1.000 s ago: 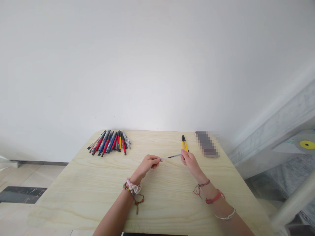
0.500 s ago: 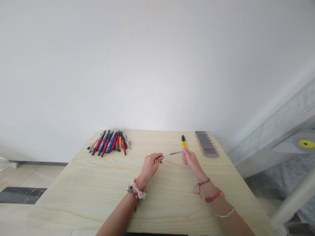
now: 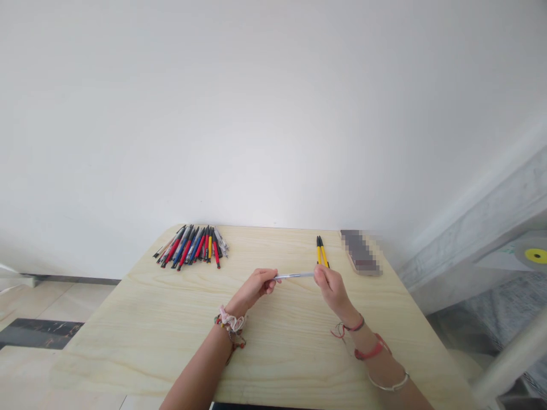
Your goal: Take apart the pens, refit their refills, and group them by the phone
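Observation:
A slim, pale clear pen (image 3: 296, 275) is stretched level between my two hands over the middle of the table. My left hand (image 3: 257, 286) is closed around its left end. At its right end, my right hand (image 3: 331, 286) pinches it between thumb and fingers. Both pen ends are hidden by the fingers. Just beyond my right hand, two yellow pens (image 3: 322, 250) with black tips lie side by side. A heap of pens (image 3: 192, 246) in red, blue, yellow, black and clear lies at the back left.
The pale wooden table (image 3: 273, 341) stands against a white wall (image 3: 273, 114). A phone-like object (image 3: 361, 253), partly pixelated, lies at the back right. To the right of the table is a pale slanted post (image 3: 513, 347), and a round yellow-centred thing (image 3: 536, 255) shows at the far right.
Both hands have come slightly lower in view with the pen between them. The pen has turned from tilted up at the right to nearly level.

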`<state>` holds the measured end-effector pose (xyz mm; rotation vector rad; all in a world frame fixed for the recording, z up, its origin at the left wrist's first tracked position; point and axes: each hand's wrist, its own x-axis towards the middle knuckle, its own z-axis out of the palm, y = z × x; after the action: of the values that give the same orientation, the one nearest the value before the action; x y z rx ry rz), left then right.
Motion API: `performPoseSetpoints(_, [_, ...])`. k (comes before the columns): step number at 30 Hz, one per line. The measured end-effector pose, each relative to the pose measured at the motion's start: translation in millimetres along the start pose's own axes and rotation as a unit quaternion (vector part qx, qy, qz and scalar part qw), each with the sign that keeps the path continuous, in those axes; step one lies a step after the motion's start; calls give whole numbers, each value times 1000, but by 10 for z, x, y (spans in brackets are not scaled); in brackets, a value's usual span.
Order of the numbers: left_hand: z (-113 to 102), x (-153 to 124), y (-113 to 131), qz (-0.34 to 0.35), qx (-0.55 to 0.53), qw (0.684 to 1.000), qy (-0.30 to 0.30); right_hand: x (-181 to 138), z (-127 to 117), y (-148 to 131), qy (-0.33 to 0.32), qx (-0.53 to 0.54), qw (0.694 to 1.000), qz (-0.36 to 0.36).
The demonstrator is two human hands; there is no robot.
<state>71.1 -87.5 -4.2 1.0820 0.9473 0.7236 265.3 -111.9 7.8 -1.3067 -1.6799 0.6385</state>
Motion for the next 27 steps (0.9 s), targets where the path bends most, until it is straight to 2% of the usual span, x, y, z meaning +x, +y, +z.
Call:
performPoseSetpoints(4, [-70,15,37,42,32,997,62,82,-60,40,-73,60,995,44])
performPoseSetpoints(7, [-80,29,33,73,91,989,92,122,-64,112,-50,58,993,94])
performPoseSetpoints(12, [-98,35,30,82,154,977,121,138,-36,194,-61,99,989,94])
performPoseSetpoints(15, [-118,43,18,92,197,967,134,139,-25,221,-78,102,984,120])
performPoseSetpoints(17, [-131,54,3,94,220,961,139,142,-23,233,-68,93,986,117])
performPoseSetpoints(20, [-147,76,-22,93,220,961,142,148,-20,253,-56,115,987,101])
performPoseSetpoints(24, [-160,98,-38,90,213,962,142,147,-3,276,-87,116,979,144])
performPoseSetpoints(27, [-159,98,-32,87,211,963,141,145,1,261,-80,114,981,136])
